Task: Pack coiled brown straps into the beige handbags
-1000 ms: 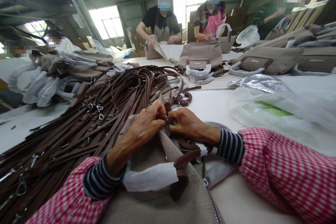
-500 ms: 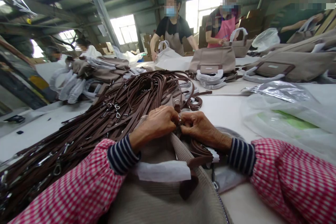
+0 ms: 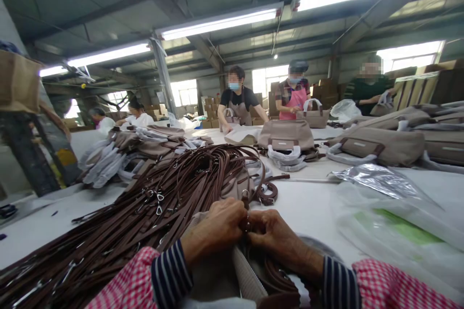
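A grey-brown handbag (image 3: 208, 277) lies open in front of me, its far end held up between my hands. My left hand (image 3: 219, 224) is closed, pinching the bag's end beside a brown leather tab (image 3: 245, 197) with a metal ring. My right hand (image 3: 281, 239) is closed too, thumb and finger gripping a small metal clasp (image 3: 248, 224) against that end. The fingertips hide how the clasp and the tab meet. A coiled brown leather strap (image 3: 277, 275) sits under my right wrist. Along my left forearm spreads a big heap of brown straps (image 3: 170, 200) with metal hooks.
Wrapped-handle bags are piled at the left (image 3: 145, 142) and right (image 3: 384, 147). One handbag (image 3: 284, 134) stands ahead. Near a small rolled strap (image 3: 267, 195), clear plastic sheets (image 3: 391, 241) cover the table's right side. Several co-workers, one in a pink apron (image 3: 297, 99), stand across the table.
The view has tilted up, so hands and table sit lower in the picture. Both hands stay pinched together at the bag's end. The co-worker opposite has shifted a bag and white sheet.
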Demonstrator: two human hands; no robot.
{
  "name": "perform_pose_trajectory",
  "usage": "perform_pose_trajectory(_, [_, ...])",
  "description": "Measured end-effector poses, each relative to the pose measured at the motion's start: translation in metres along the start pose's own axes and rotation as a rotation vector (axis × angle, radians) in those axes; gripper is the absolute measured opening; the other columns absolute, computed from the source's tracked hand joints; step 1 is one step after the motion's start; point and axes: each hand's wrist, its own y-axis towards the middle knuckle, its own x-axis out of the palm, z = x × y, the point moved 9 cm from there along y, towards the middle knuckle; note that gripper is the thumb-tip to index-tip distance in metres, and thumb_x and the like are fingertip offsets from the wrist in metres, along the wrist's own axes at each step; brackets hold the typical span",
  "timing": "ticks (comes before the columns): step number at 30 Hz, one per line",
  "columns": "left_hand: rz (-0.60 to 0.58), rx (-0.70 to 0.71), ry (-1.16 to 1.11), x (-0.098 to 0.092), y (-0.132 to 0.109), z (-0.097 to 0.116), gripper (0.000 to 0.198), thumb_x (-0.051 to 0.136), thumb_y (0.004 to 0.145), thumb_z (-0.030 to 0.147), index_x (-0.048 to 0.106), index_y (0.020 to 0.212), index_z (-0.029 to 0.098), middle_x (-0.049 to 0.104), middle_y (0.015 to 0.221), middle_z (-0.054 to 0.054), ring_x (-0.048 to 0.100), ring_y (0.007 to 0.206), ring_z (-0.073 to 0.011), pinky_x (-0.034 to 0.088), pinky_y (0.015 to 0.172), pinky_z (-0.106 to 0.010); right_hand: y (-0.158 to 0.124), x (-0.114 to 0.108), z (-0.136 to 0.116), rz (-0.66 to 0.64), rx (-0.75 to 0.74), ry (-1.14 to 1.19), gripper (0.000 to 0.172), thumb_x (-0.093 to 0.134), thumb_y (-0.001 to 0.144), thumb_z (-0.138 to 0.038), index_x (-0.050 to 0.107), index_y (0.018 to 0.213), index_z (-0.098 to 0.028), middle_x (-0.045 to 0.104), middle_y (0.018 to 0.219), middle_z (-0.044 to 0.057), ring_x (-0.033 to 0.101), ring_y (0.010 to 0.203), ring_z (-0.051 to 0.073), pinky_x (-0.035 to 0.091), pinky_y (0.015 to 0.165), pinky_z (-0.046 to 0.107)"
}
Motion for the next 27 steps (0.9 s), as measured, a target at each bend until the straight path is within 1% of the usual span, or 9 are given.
perform_pose_trajectory(4, [-0.051, 0.098, 0.024, 0.002, -0.002, 0.008, 0.006, 0.057, 0.086, 0.016, 0.060, 0.087, 0.022, 0.067, 0.103, -0.007, 0.060, 0.099, -0.0256, 0.047, 0.085, -0.036, -0.001, -0.005, -0.001, -0.052, 0.003, 0.030, 0.005, 0.068, 0.079, -0.020, 0.066, 0.079, -0.015, 0.057, 0.075, -0.001, 0.046, 0.072, 0.014, 0.035, 0.064, 0.025])
perform_pose_trajectory(6, [-0.070, 0.144, 0.011, 0.002, -0.004, 0.010, 0.006, 0.055, 0.090, 0.017, 0.059, 0.088, 0.021, 0.065, 0.104, -0.006, 0.059, 0.101, -0.0250, 0.046, 0.089, -0.036, -0.002, -0.007, -0.003, -0.097, 0.043, 0.052, 0.008, 0.071, 0.077, -0.019, 0.070, 0.084, -0.014, 0.062, 0.079, 0.000, 0.050, 0.075, 0.015, 0.039, 0.067, 0.025])
perform_pose_trajectory(8, [-0.075, 0.169, -0.007, 0.001, -0.006, 0.010, 0.007, 0.054, 0.092, 0.018, 0.058, 0.088, 0.020, 0.065, 0.102, -0.006, 0.058, 0.098, -0.0236, 0.046, 0.089, -0.035, -0.004, -0.010, -0.004, -0.144, 0.095, 0.049, 0.012, 0.073, 0.075, -0.017, 0.071, 0.086, -0.014, 0.061, 0.078, -0.001, 0.049, 0.072, 0.014, 0.038, 0.064, 0.024])
perform_pose_trajectory(10, [-0.066, 0.176, -0.027, 0.000, -0.008, 0.010, 0.008, 0.054, 0.095, 0.019, 0.059, 0.089, 0.020, 0.064, 0.102, -0.005, 0.058, 0.096, -0.0221, 0.046, 0.088, -0.034, -0.006, -0.012, -0.006, -0.187, 0.123, 0.036, 0.015, 0.072, 0.073, -0.015, 0.070, 0.088, -0.015, 0.058, 0.076, -0.003, 0.046, 0.068, 0.012, 0.035, 0.058, 0.023])
perform_pose_trajectory(14, [-0.008, 0.158, -0.068, -0.001, -0.010, 0.007, 0.008, 0.052, 0.100, 0.023, 0.059, 0.097, 0.021, 0.064, 0.105, -0.004, 0.058, 0.099, -0.0212, 0.045, 0.089, -0.033, -0.007, -0.015, -0.006, -0.236, 0.149, 0.024, 0.013, 0.071, 0.076, -0.019, 0.066, 0.089, -0.016, 0.054, 0.074, -0.003, 0.045, 0.067, 0.012, 0.035, 0.057, 0.022])
perform_pose_trajectory(17, [0.049, 0.131, -0.112, 0.001, -0.013, 0.005, 0.010, 0.050, 0.103, 0.025, 0.057, 0.098, 0.020, 0.063, 0.104, -0.005, 0.058, 0.100, -0.0222, 0.044, 0.090, -0.034, -0.008, -0.019, -0.006, -0.222, 0.164, -0.013, 0.017, 0.071, 0.078, -0.022, 0.066, 0.093, -0.016, 0.054, 0.074, -0.003, 0.046, 0.066, 0.012, 0.035, 0.056, 0.023])
perform_pose_trajectory(21, [0.138, 0.101, -0.230, 0.000, -0.015, 0.000, 0.018, 0.044, 0.107, 0.032, 0.056, 0.101, 0.021, 0.064, 0.104, -0.004, 0.059, 0.100, -0.0211, 0.043, 0.093, -0.033, -0.007, -0.026, -0.012, -0.154, 0.183, -0.068, 0.023, 0.070, 0.078, -0.020, 0.065, 0.100, -0.016, 0.053, 0.067, -0.007, 0.043, 0.060, 0.010, 0.031, 0.053, 0.022])
perform_pose_trajectory(24, [0.203, 0.084, -0.314, -0.002, -0.016, -0.003, 0.019, 0.044, 0.108, 0.034, 0.056, 0.100, 0.022, 0.064, 0.102, -0.002, 0.060, 0.098, -0.0191, 0.043, 0.093, -0.031, -0.004, -0.026, -0.013, -0.083, 0.210, -0.049, 0.015, 0.070, 0.075, -0.020, 0.065, 0.088, -0.015, 0.055, 0.063, -0.006, 0.044, 0.058, 0.010, 0.031, 0.053, 0.023])
perform_pose_trajectory(27, [0.248, 0.097, -0.415, -0.002, -0.016, -0.002, 0.017, 0.048, 0.107, 0.033, 0.056, 0.097, 0.022, 0.063, 0.100, -0.001, 0.060, 0.097, -0.0178, 0.043, 0.092, -0.029, -0.003, -0.019, -0.008, 0.004, 0.213, 0.053, 0.009, 0.067, 0.073, -0.021, 0.064, 0.077, -0.014, 0.056, 0.065, -0.004, 0.046, 0.059, 0.010, 0.033, 0.054, 0.023])
